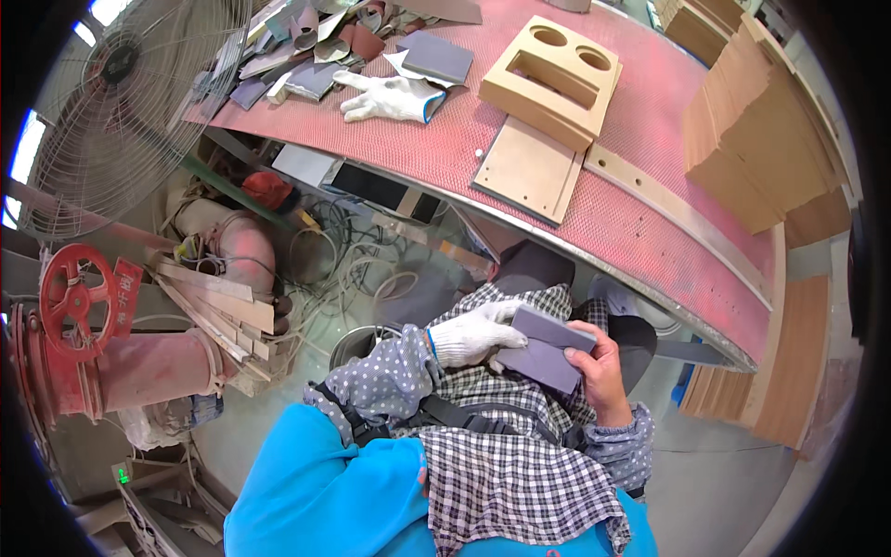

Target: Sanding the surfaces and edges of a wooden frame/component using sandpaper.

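Observation:
Over my lap I hold a folded piece of grey sandpaper (548, 357), its two flaps standing at an angle to each other. My left hand (475, 336), in a white knit glove, is closed on its left edge. My bare right hand (601, 369) grips the right side, with the thumb pressed on the grey face. Whether a block sits inside the fold is hidden. On the table ahead lies a wooden box (555, 79) with two round holes and a slot, resting partly on a flat wooden panel (531, 169).
The red mesh-topped table (650, 223) carries a white glove (390, 98), sandpaper scraps (316, 46) and a long wooden strip (687, 218). Stacked boards (761, 121) stand at right. A caged fan (116, 74), a red valve wheel (79, 302) and loose cables (357, 269) are at left.

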